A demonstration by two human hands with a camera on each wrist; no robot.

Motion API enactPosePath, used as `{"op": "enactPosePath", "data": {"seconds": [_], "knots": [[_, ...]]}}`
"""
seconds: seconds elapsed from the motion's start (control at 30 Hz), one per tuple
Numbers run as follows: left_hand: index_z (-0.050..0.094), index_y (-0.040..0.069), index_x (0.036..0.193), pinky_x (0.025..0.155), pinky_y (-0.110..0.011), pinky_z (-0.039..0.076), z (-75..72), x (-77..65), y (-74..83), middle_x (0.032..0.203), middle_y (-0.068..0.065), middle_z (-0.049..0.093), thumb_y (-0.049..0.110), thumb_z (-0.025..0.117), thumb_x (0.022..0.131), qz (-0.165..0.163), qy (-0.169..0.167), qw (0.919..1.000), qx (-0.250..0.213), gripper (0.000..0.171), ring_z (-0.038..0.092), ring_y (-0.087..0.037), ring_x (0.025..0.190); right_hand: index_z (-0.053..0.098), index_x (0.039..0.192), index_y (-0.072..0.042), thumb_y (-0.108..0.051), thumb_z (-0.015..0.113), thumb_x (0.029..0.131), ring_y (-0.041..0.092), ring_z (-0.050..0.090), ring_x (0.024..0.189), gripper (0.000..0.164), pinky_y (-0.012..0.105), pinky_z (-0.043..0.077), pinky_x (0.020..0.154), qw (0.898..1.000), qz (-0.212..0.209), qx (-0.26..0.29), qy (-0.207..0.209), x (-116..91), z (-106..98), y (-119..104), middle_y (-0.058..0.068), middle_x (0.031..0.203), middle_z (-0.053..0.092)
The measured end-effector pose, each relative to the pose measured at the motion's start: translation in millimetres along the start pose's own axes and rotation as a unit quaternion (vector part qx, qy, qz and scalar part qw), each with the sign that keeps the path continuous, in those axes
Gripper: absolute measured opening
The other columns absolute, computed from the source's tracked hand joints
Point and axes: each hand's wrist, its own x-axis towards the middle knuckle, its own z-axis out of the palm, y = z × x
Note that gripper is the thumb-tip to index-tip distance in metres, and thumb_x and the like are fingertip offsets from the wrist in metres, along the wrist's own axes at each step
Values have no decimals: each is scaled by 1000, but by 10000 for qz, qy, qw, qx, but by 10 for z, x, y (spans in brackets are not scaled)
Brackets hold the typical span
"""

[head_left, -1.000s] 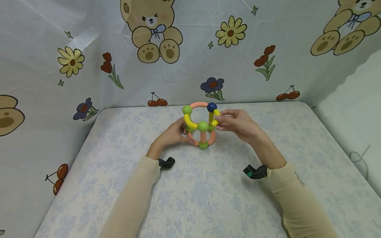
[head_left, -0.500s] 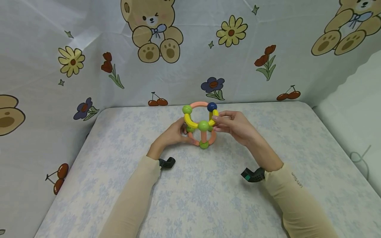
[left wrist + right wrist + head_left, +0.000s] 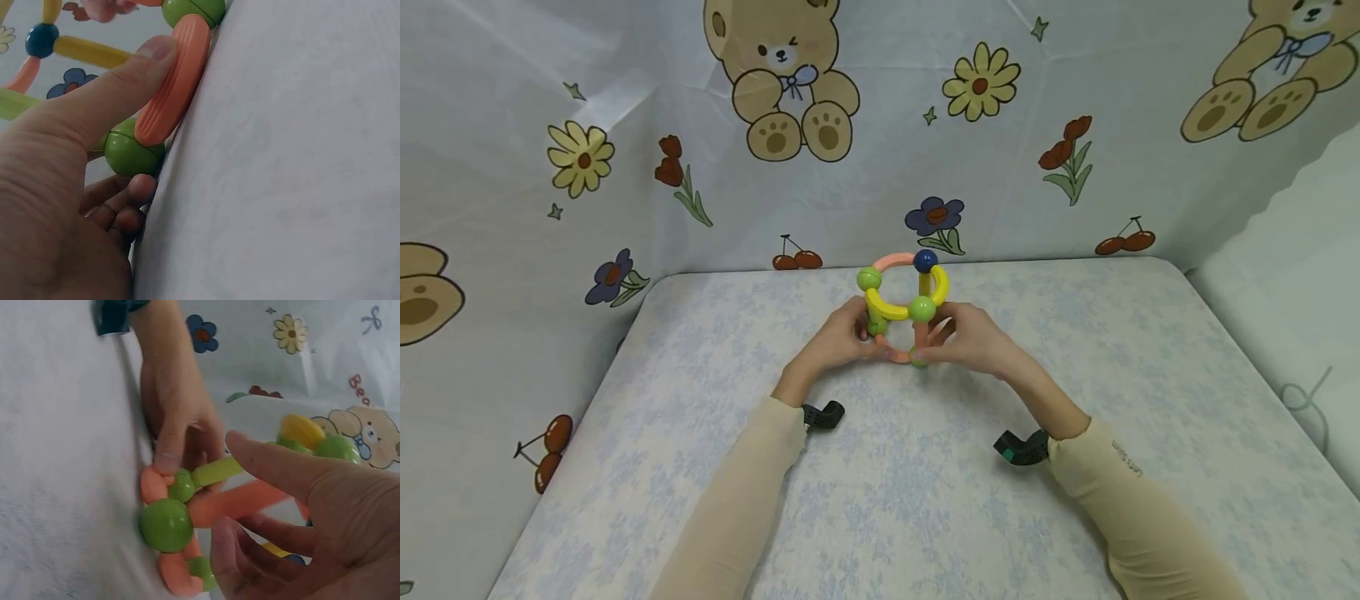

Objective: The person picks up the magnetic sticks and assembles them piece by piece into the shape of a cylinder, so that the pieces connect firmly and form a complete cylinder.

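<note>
A cage-like toy of coloured rods and balls stands on the table. Its top ring has a navy ball, a front green ball and two yellow curved rods. My left hand holds its lower left side, thumb pressing a ridged orange curved rod and fingers behind a green ball. My right hand is at the lower right. In the right wrist view its thumb and fingers stand apart around an orange upright rod, without a visible pinch; fingers behind the toy are partly hidden.
The table has a pale blue-patterned cover. Close behind the toy hangs a white cloth printed with bears and flowers. A black wrist device sits on the right arm, another on the left.
The yellow curved rod at the right has swung in to meet the front green ball. My right hand has let go of it and moved down. The toy has turned slightly; my left hand stays put.
</note>
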Motion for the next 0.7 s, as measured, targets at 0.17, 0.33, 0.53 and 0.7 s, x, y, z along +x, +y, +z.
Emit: {"op": "enactPosePath", "data": {"seconds": [0.17, 0.33, 0.53, 0.7], "knots": [[68, 22, 115, 71, -34, 44, 6, 9, -2, 104, -5, 54, 45, 80, 94, -53, 277, 9996, 79, 34, 52, -22, 84, 74, 95, -12, -27, 87, 89, 24, 73, 92, 20, 34, 54, 72, 9938, -246, -751, 778, 27, 140, 28, 5, 99, 78], [75, 20, 114, 72, -34, 43, 3, 5, 14, 111, -2, 58, 41, 72, 101, 10, 539, 9985, -31, 25, 51, -22, 84, 78, 93, -13, -23, 84, 93, 23, 73, 88, 11, 35, 53, 70, 9884, -365, -919, 1157, 29, 125, 48, 4, 92, 79], [79, 25, 108, 74, -35, 43, 5, 8, -2, 108, 0, 61, 36, 76, 99, 141, 650, 9977, -158, 14, 51, -21, 85, 79, 97, -10, -18, 81, 95, 23, 73, 93, 9, 39, 63, 77, 9870, -256, -1075, 1166, 71, 150, 114, 4, 97, 80], [79, 19, 100, 73, -33, 44, 19, 13, 9, 103, -1, 61, 34, 80, 97, 211, 739, 9970, -76, 15, 52, -20, 83, 78, 101, -7, -15, 81, 95, 25, 74, 96, 11, 41, 64, 80, 9848, -193, -1124, 1310, 94, 169, 179, 6, 99, 80]]}}
